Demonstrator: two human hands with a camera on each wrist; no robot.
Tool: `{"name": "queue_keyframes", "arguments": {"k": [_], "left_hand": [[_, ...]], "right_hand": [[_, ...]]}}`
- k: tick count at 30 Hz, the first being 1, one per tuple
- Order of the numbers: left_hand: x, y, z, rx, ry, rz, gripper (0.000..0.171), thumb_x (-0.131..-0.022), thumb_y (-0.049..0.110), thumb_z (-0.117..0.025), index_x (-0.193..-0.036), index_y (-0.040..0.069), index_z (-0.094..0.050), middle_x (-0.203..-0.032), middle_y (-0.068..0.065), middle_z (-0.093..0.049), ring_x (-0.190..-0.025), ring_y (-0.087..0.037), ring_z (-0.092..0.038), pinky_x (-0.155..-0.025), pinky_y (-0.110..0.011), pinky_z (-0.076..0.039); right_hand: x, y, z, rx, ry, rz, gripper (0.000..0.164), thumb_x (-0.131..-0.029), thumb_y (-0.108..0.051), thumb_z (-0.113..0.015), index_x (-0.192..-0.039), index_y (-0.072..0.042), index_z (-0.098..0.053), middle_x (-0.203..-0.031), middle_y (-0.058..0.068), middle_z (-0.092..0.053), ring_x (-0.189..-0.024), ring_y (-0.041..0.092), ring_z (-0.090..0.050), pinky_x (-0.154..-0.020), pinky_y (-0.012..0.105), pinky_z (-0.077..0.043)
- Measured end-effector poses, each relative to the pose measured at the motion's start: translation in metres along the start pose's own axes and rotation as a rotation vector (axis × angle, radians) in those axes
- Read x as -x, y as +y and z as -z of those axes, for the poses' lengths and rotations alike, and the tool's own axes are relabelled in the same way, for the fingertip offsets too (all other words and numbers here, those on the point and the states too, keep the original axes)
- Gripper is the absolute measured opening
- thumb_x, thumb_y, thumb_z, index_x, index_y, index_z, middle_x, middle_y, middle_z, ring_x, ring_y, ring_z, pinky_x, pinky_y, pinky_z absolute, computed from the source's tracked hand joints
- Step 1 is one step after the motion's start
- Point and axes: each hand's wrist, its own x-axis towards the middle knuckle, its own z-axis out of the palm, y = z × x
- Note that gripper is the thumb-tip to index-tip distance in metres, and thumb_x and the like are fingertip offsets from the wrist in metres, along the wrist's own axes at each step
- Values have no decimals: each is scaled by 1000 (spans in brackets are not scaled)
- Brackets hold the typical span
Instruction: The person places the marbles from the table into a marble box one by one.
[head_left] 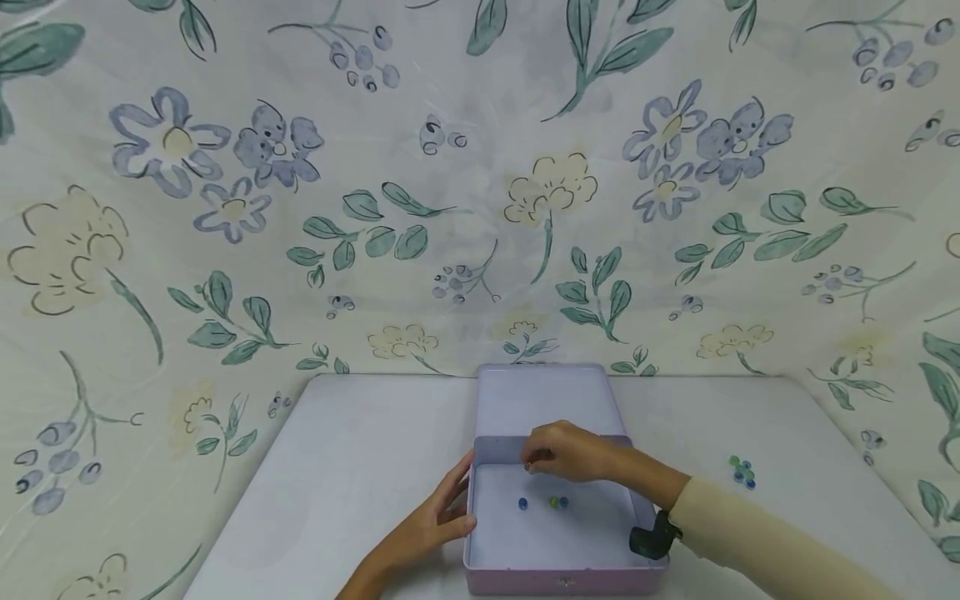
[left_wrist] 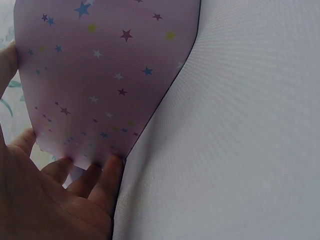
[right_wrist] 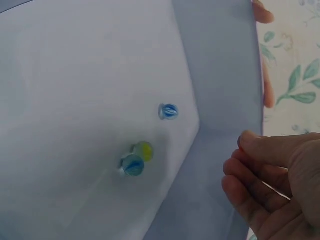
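Note:
An open, shallow lilac box (head_left: pixel 555 542) lies on the white table, its lid raised at the back. On its floor are a blue marble (head_left: pixel 522 503), a yellow-green marble (head_left: pixel 554 502) and another blue one. My left hand (head_left: pixel 431 525) rests on the box's left side, fingers spread along the star-patterned pink wall (left_wrist: pixel 110 75) with the tips touching it. Over the back left of the box floor hangs my right hand (head_left: pixel 570 452), fingers bent, thumb tip against the index finger (right_wrist: pixel 232 166). A small dark thing shows at these fingertips in the head view; its kind is unclear.
Several green and blue marbles (head_left: pixel 742 472) lie grouped on the white table (head_left: pixel 705 433), right of the box. A floral cloth (head_left: pixel 480 208) hangs behind and along the sides. On the right wrist sits a black device (head_left: pixel 654 537), over the box's right wall.

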Motion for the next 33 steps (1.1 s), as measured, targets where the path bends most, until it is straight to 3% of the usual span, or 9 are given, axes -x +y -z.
{"name": "queue_keyframes", "arguments": {"k": [11, 21, 33], "left_hand": [[-1, 0, 0, 8, -5, 6, 83, -101, 29, -55, -162, 25, 1, -169, -13, 6, -150, -54, -9, -113, -64, -34], [3, -1, 3, 24, -46, -31, 81, -103, 22, -51, -162, 24, 4, -168, -19, 8, -148, -57, -6, -112, -64, -36], [1, 0, 1, 20, -49, -24, 81, -103, 25, -51, -162, 25, 5, -168, -16, 10, -150, -55, -5, -114, -63, -34]], "right_hand": [[-3, -1, -13, 19, -53, -2, 10, -93, -8, -69, -100, -5, -76, -95, -2, -74, -84, -4, -63, -78, 10, -53], [-5, 0, -25, 38, -74, 4, 8, -91, -7, -71, -98, -8, -76, -94, -3, -75, -83, -5, -64, -76, 9, -53], [-3, 5, -32, 70, -119, 33, 8, -91, -8, -72, -96, -11, -77, -94, -4, -75, -82, -8, -61, -76, 9, -52]]}}
